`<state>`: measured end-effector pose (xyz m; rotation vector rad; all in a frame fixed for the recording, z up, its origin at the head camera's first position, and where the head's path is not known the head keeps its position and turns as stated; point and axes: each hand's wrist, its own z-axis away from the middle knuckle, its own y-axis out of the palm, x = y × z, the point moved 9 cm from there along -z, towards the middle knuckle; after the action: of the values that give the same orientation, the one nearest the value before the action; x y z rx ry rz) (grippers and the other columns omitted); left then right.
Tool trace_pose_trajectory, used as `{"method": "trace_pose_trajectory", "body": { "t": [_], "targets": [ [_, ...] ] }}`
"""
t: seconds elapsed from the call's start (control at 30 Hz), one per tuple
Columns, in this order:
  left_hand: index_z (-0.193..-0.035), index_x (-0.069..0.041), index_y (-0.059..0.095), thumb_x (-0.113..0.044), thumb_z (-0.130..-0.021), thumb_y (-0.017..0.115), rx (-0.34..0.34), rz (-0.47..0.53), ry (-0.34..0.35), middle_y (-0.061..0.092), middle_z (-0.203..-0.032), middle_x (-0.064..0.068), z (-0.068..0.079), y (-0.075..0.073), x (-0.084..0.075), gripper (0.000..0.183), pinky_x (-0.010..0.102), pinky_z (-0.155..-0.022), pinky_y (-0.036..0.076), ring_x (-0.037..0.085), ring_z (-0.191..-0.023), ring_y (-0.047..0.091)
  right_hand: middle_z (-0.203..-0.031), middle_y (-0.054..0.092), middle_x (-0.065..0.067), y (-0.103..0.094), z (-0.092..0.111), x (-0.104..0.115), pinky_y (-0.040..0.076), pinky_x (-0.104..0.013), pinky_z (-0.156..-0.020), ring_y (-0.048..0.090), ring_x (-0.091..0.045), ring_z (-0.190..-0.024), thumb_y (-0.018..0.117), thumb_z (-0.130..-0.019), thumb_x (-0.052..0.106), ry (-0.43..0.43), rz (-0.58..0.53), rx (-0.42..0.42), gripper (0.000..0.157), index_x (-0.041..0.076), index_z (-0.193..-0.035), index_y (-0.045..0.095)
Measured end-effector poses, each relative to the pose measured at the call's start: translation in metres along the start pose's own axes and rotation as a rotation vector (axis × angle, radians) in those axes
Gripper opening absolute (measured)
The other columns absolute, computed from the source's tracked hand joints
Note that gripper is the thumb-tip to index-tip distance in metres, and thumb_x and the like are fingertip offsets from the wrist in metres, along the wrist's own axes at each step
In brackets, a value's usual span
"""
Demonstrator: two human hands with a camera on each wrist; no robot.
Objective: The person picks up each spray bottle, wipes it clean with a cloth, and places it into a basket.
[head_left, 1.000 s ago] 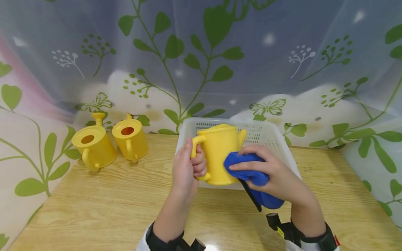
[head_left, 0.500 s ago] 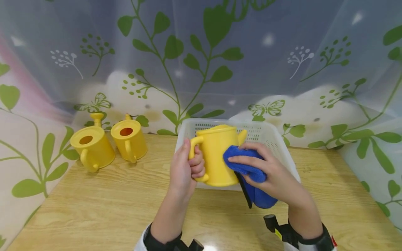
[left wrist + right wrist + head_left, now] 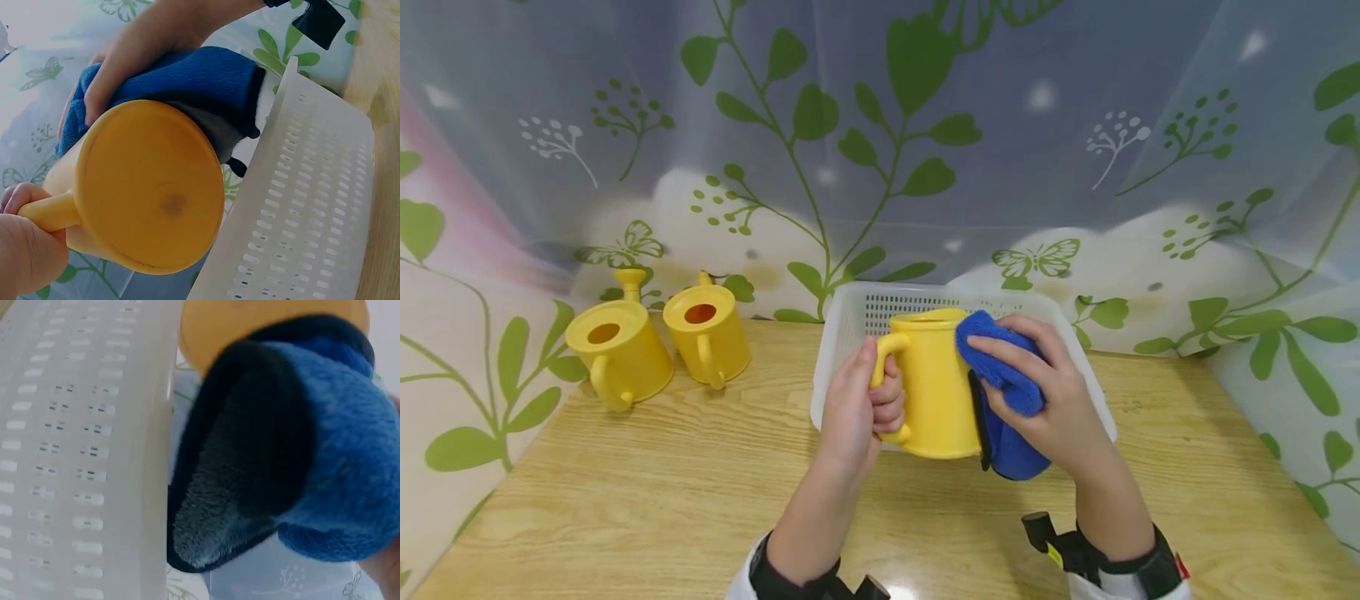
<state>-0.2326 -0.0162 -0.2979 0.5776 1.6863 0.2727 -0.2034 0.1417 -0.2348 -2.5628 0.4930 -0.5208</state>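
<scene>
My left hand (image 3: 859, 408) grips the handle of a yellow watering can (image 3: 936, 392), held up in front of a white basket. Its round base (image 3: 150, 187) faces the left wrist camera and bears a dark smudge. My right hand (image 3: 1056, 400) holds a folded blue cloth (image 3: 1003, 362) against the can's right side, near the top. The cloth's lower part hangs down, showing a black edge and, in the right wrist view, a grey inner face (image 3: 219, 506). Cloth and right hand hide the can's spout in the head view.
Behind the can, the white perforated basket (image 3: 850, 333) stands on the wooden table (image 3: 700, 500). Two more yellow watering cans, one farther left (image 3: 632, 354) and one beside it (image 3: 715, 333), stand at the back left. A leaf-patterned curtain (image 3: 880, 167) closes off the back.
The held watering can has shifted slightly right and down. My right hand and the cloth have moved up along the can's side, now covering the spout.
</scene>
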Motion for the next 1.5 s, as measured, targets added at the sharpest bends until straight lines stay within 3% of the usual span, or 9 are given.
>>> {"method": "trace_pose_trajectory", "body": {
  "t": [0.13,0.37,0.67,0.83,1.07,1.27,1.33,1.5],
  "targets": [
    [-0.079,-0.010,0.038,-0.038,-0.100,0.030,-0.048,0.016,0.013,0.022,-0.050,-0.007,-0.001,-0.007,-0.004,0.035,0.020,-0.041,0.015,0.007,-0.042,0.018,-0.119,0.049,-0.020,0.008,0.002,0.001,0.038,-0.026,-0.096,0.046,-0.031,-0.109,0.066,-0.073,0.007,-0.073,-0.084,0.072,0.038,0.012,-0.111,0.063],
    [-0.078,-0.011,0.038,-0.038,-0.100,0.030,-0.120,0.073,0.039,0.024,-0.050,-0.009,-0.003,-0.020,-0.012,0.036,0.019,-0.041,0.013,0.005,-0.040,0.018,-0.120,0.049,-0.014,0.022,0.008,0.006,0.044,-0.033,-0.090,0.045,-0.029,-0.111,0.070,-0.067,0.002,-0.126,-0.129,0.246,0.047,0.019,-0.110,0.063],
    [-0.078,-0.011,0.039,-0.038,-0.100,0.029,-0.168,0.124,0.036,0.025,-0.049,-0.010,-0.002,-0.027,-0.013,0.037,0.018,-0.041,0.013,0.005,-0.041,0.017,-0.123,0.045,-0.006,0.028,0.016,0.006,0.048,-0.040,-0.082,0.041,-0.023,-0.115,0.073,-0.070,0.003,-0.012,-0.181,0.493,0.051,0.025,-0.115,0.060],
    [-0.077,-0.010,0.038,-0.038,-0.100,0.028,-0.159,0.105,0.030,0.023,-0.050,-0.008,0.000,-0.026,-0.012,0.037,0.019,-0.041,0.013,0.006,-0.041,0.017,-0.123,0.045,-0.007,0.029,0.014,0.005,0.048,-0.041,-0.082,0.043,-0.024,-0.113,0.069,-0.072,0.000,0.007,-0.166,0.433,0.051,0.023,-0.116,0.059],
    [-0.079,-0.010,0.036,-0.037,-0.100,0.029,-0.110,0.048,0.013,0.021,-0.051,-0.006,0.000,-0.010,-0.006,0.035,0.020,-0.042,0.013,0.008,-0.042,0.016,-0.124,0.044,-0.009,0.018,0.006,-0.009,0.044,-0.043,-0.087,0.043,-0.023,-0.113,0.067,-0.075,-0.001,0.139,-0.085,0.243,0.048,0.019,-0.119,0.057],
    [-0.078,-0.010,0.037,-0.037,-0.100,0.031,-0.079,0.027,-0.016,0.021,-0.050,-0.006,0.004,0.005,0.003,0.035,0.020,-0.041,0.014,0.007,-0.042,0.017,-0.125,0.043,-0.013,0.001,0.004,-0.017,0.041,-0.048,-0.088,0.042,-0.024,-0.114,0.065,-0.076,-0.001,0.202,-0.032,0.078,0.049,0.013,-0.121,0.055],
    [-0.079,-0.009,0.037,-0.037,-0.100,0.031,-0.080,0.032,-0.017,0.022,-0.050,-0.006,0.005,0.005,0.005,0.035,0.020,-0.041,0.014,0.007,-0.042,0.017,-0.125,0.043,-0.014,0.000,0.004,-0.017,0.041,-0.048,-0.086,0.042,-0.025,-0.113,0.064,-0.075,-0.002,0.194,-0.036,0.067,0.049,0.013,-0.121,0.055],
    [-0.079,-0.009,0.037,-0.040,-0.099,0.032,-0.118,0.059,-0.014,0.021,-0.051,-0.006,0.003,-0.004,0.003,0.037,0.020,-0.041,0.014,0.008,-0.042,0.016,-0.123,0.045,-0.012,0.007,0.004,-0.013,0.042,-0.036,-0.088,0.043,-0.025,-0.111,0.065,-0.072,-0.005,0.119,-0.115,0.133,0.048,0.014,-0.115,0.058]
  ]
}}
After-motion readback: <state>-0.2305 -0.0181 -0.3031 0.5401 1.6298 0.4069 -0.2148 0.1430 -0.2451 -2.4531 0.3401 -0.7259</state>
